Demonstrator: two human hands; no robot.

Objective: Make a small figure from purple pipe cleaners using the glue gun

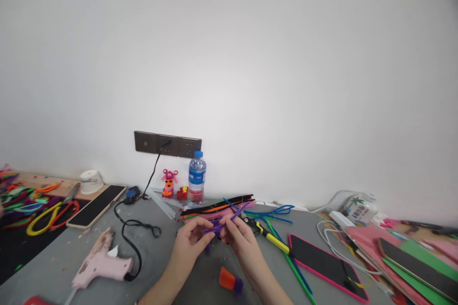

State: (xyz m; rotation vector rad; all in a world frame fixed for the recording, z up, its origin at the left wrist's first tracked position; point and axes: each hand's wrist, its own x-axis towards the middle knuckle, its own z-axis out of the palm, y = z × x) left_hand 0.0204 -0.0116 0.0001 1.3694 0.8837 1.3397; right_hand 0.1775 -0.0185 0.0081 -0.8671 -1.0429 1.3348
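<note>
The wall point(229, 57) is plain and white, softly lit, and it looks brighter in the middle. Three dark sockets point(167, 144) are fixed on it in one row, above a grey table point(153, 257) along the wall.

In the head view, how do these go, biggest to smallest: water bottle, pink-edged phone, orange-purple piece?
1. Pink-edged phone
2. Water bottle
3. Orange-purple piece
The bottle stands farther back, so real sizes are unsure.
</note>
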